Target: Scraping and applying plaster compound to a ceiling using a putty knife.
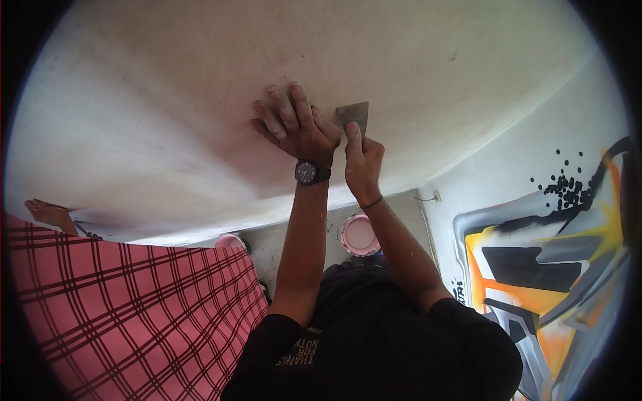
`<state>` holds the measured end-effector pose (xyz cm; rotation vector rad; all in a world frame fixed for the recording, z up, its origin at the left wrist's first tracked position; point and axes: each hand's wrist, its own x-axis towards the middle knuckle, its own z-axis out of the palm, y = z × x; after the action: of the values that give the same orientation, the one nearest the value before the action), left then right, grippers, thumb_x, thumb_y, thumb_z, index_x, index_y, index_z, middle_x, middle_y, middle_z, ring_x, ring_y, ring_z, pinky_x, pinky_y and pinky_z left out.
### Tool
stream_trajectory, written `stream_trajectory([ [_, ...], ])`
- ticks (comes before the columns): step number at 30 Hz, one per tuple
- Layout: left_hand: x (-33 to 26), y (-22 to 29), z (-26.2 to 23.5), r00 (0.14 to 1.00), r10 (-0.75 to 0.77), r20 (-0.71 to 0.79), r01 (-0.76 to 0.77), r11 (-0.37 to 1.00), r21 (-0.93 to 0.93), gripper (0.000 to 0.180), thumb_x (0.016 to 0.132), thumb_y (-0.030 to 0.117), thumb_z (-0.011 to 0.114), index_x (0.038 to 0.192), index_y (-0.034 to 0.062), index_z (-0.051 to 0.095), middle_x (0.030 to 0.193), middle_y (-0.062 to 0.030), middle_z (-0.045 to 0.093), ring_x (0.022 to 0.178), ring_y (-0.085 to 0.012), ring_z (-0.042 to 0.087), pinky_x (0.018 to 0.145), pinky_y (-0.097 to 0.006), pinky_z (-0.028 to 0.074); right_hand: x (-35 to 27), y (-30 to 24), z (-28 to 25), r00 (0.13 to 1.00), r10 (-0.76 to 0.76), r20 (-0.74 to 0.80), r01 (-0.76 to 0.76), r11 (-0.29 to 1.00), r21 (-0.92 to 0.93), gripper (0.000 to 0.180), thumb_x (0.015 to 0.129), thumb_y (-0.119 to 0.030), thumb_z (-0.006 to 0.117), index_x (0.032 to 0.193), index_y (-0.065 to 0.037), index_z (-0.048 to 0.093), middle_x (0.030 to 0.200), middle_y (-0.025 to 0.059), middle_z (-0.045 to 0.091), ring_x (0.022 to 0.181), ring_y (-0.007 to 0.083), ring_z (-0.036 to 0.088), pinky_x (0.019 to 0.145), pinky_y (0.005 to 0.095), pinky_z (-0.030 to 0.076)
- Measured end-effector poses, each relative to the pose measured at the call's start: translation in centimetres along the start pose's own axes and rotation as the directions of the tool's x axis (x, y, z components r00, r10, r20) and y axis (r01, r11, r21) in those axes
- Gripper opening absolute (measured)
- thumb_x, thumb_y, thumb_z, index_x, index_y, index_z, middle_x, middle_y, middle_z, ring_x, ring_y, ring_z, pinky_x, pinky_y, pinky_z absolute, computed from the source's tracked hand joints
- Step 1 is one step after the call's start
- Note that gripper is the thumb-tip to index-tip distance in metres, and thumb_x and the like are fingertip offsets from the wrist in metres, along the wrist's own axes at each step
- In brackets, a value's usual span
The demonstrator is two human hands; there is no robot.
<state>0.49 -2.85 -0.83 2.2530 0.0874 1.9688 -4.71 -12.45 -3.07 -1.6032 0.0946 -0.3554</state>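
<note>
Nearest the camera lay a black shirt (374,341) with a small patch of yellow print low on its left side, and to the left a pink checked cloth (127,294). Past the shirt, on the grey floor (281,244), stood a round pink bucket (360,235) holding pale pinkish-white paste; the rim of a second pink bucket (229,240) peeked out beside the checked cloth, its contents hidden.

Both forearms rose from the shirt to the pale plastered wall (200,100). The left hand (294,123), wearing a dark watch (309,172), was spread open with its dusty fingers pressed flat on the plaster. Just beside it, the right hand (361,160), with a thin dark band at the wrist, was closed around the scraper (352,115), thumb laid along the blade. The scraper lay against the wall, between the two hands, its long axis running from the grip up the picture, wide edge pointing away from the person.

Farther right, a side wall carried a large painted mural (542,267) of orange, grey and black angular shapes with scattered black dots above.
</note>
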Motion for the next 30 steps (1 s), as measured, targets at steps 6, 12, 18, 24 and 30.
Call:
stream_trajectory([
  [6, -0.1, 0.0, -0.1, 1.0, -0.01, 0.004, 0.01, 1.0, -0.009, 0.053, 0.102, 0.03, 0.032, 0.145, 0.0025, 0.048, 0.158, -0.0199, 0.034, 0.149, -0.0433, 0.021, 0.12, -0.059, 0.009, -0.7, 0.7, -0.5, 0.999, 0.035, 0.028, -0.034, 0.999, -0.027, 0.066, 0.102, -0.042, 0.057, 0.054, -0.002, 0.039, 0.052, -0.0045, 0.036, 0.054, 0.0067, 0.031, 0.047, 0.0319, 0.023],
  [12, 0.0, -0.1, -0.1, 1.0, -0.005, 0.022, 0.006, 1.0, -0.006, 0.053, 0.102, 0.03, 0.034, 0.145, 0.0027, 0.048, 0.158, -0.0196, 0.034, 0.149, -0.0433, 0.021, 0.12, -0.059, 0.009, -1.2, 1.0, -0.9, 0.999, 0.032, 0.014, -0.032, 0.999, 0.013, 0.065, 0.102, -0.041, 0.057, 0.053, -0.003, 0.039, 0.052, -0.005, 0.036, 0.054, 0.0061, 0.031, 0.047, 0.0317, 0.023],
  [18, 0.1, -0.1, 0.1, 0.998, -0.059, -0.026, 0.058, 0.997, -0.042, 0.049, 0.1, 0.027, 0.036, 0.142, 0.0096, 0.055, 0.157, -0.0136, 0.039, 0.148, -0.0419, 0.023, 0.121, -0.06, 0.01, -0.2, 0.0, 0.3, 1.0, -0.011, 0.013, 0.01, 1.0, 0.022, 0.063, 0.103, -0.04, 0.057, 0.054, -0.003, 0.038, 0.053, -0.0052, 0.036, 0.055, 0.0058, 0.031, 0.047, 0.0313, 0.023],
  [24, 0.5, -1.3, -0.1, 0.997, -0.061, -0.042, 0.059, 0.997, -0.055, 0.049, 0.101, 0.026, 0.035, 0.143, 0.0094, 0.054, 0.157, -0.0135, 0.038, 0.148, -0.0413, 0.023, 0.121, -0.059, 0.01, -1.0, -0.7, 1.4, 1.0, -0.001, 0.031, 0.001, 1.0, 0.018, 0.062, 0.103, -0.039, 0.057, 0.056, -0.003, 0.039, 0.054, -0.005, 0.036, 0.055, 0.0057, 0.031, 0.047, 0.031, 0.023],
  [30, 0.7, -2.1, -0.5, 0.997, -0.073, -0.021, 0.072, 0.996, -0.042, 0.049, 0.1, 0.025, 0.035, 0.142, 0.0087, 0.054, 0.157, -0.0136, 0.038, 0.149, -0.0416, 0.022, 0.121, -0.059, 0.01, -1.8, -0.7, 1.7, 0.999, -0.031, 0.044, 0.031, 0.999, 0.011, 0.062, 0.103, -0.039, 0.057, 0.056, -0.003, 0.039, 0.054, -0.0048, 0.036, 0.055, 0.006, 0.032, 0.048, 0.0309, 0.024],
])
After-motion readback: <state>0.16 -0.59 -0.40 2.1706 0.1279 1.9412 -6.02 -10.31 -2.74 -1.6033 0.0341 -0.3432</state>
